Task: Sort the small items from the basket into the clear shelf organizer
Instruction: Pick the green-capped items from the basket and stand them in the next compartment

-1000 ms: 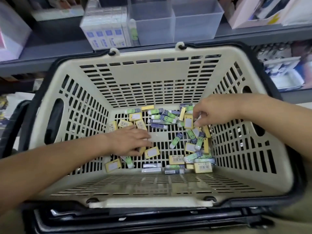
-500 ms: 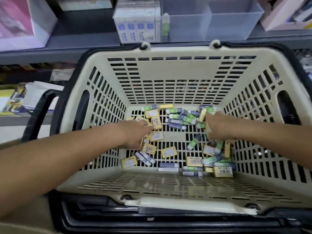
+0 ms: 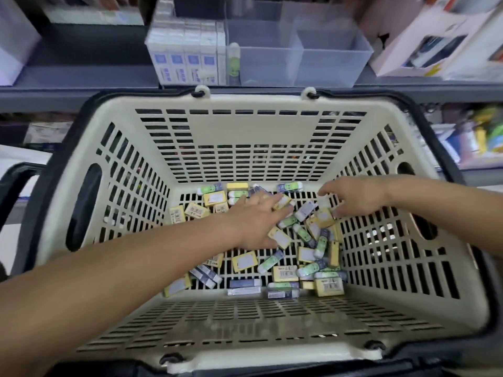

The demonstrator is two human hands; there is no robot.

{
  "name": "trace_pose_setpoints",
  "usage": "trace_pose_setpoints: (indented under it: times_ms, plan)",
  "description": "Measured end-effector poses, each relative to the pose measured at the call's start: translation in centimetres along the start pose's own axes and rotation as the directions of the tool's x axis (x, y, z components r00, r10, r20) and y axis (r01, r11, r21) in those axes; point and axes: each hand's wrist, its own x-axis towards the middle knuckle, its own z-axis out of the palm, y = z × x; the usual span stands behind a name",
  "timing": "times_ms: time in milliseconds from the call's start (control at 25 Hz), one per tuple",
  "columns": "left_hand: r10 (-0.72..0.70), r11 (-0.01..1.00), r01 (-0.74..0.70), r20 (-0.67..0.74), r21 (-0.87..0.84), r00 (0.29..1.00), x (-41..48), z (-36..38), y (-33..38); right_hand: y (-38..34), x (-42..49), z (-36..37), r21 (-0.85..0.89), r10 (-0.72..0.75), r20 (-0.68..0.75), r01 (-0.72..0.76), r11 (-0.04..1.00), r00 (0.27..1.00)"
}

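A cream slotted basket [image 3: 253, 131] with a black rim holds several small erasers [image 3: 283, 273] in yellow, green and purple sleeves, scattered over its floor. My left hand [image 3: 255, 221] lies flat in the middle of the pile, fingers stretched toward a yellow eraser [image 3: 283, 202] near the back. My right hand [image 3: 353, 197] is at the back right of the pile, fingers and thumb curled round a small pale eraser [image 3: 324, 204]. The clear shelf organizer [image 3: 326, 61] stands on the shelf behind the basket. Its left compartment holds white-and-blue packs [image 3: 187, 61] and one green eraser [image 3: 233, 63].
A grey shelf edge [image 3: 81, 91] runs just behind the basket. Boxed goods [image 3: 435, 44] stand right of the organizer and a white box [image 3: 13, 50] at the far left. More stock [image 3: 473, 134] sits on a lower shelf at the right.
My left hand has slid right and toward the back across the pile, fingers now stretched out. My right hand shifted to the back right corner. The view moved closer to the shelf.
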Motion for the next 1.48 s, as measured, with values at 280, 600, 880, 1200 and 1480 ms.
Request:
trace_pose_setpoints:
  times_ms: [280, 600, 880, 1200, 1480]
  plan:
    - [0.075, 0.942, -0.099, 0.088, 0.320, 0.993, -0.3, 2.5, -3.4, -0.9, 2.3, 2.2, -0.127, 0.038, 0.106, -0.024, 0.992, 0.994]
    - [-0.268, 0.951, 0.270, 0.036, -0.152, 0.963, -4.3, 0.4, -4.9, -2.2, 6.4, 4.1, -0.160, -0.047, -0.132, 0.026, 0.987, 0.990]
    - [-0.400, 0.025, 0.157, 0.134, -0.987, 0.906, -3.4, 0.0, 0.0, -6.7, 5.9, 3.5, 0.554, -0.172, -0.309, 0.324, 0.767, 0.935]
    - [-0.588, -0.248, 0.023, 0.169, -0.969, 0.791, -2.6, -0.1, -3.1, -4.6, 7.6, 5.9, 0.304, 0.009, -0.323, 0.094, 0.948, 0.946]
    - [-0.542, -0.376, 0.112, 0.316, -0.920, 0.779, -2.7, 0.7, -3.2, -7.1, 7.8, 6.3, 0.597, 0.061, -0.343, 0.167, 0.785, 0.937]
